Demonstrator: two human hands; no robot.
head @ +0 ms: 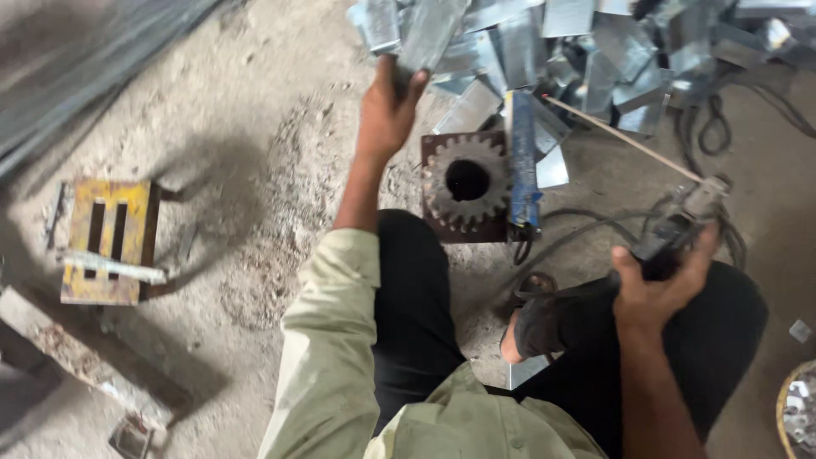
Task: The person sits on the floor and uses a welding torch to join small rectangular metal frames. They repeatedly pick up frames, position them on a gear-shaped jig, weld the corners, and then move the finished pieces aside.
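My left hand [389,102] reaches forward and grips a flat piece of shiny sheet metal [429,34] at the near edge of a pile of similar pieces [595,51]. My right hand [659,285] rests on my right knee, closed around a dark welding electrode holder [680,223] with a thin rod [620,136] pointing up and left toward the pile. Between my knees on the ground stands a rusty plate carrying a large gear [466,180], with a blue metal bar [521,161] along its right side.
A yellow slotted metal block [106,238] with a grey bar across it lies at the left. A rusty beam [85,357] sits lower left. Black cables [714,127] run on the dirt floor at right. A basket rim [786,408] shows at the lower right.
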